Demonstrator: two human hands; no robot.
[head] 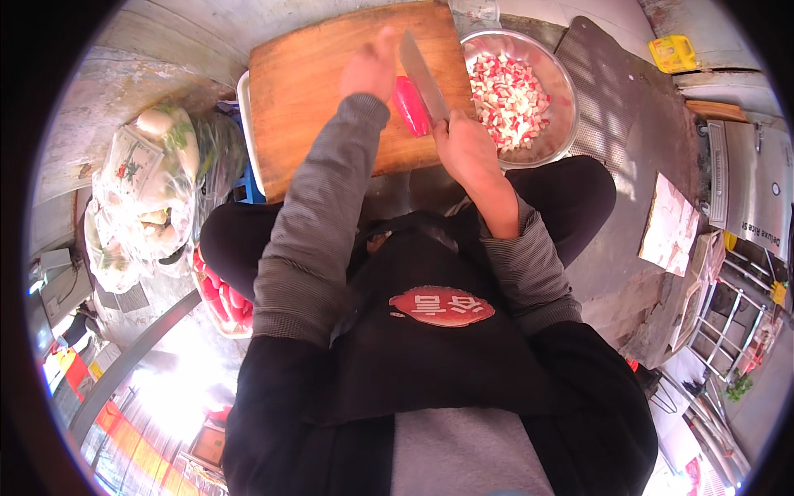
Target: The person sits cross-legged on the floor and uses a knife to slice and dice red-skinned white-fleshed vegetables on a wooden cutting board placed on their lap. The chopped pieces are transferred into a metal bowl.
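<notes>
My right hand point(468, 147) grips the handle of a broad kitchen knife point(422, 74), its blade pointing away from me. Just left of the blade, a bright pink-red radish point(409, 106) lies lengthwise on the wooden cutting board point(310, 93). My left hand point(368, 67) is above the board, left of the radish's far end. It is motion-blurred, with a finger extended apart from the rest and nothing visible in it. By the board's right edge stands a metal bowl point(561, 118) holding diced red-and-white radish point(508, 102).
Plastic bags of white radishes point(155, 186) stand at left. Nearer me, beside my left knee, is a container of red radishes point(226, 304). A white tub rim point(249, 136) shows under the board. A perforated mat point(595, 93) and a cardboard piece point(669, 224) lie at right.
</notes>
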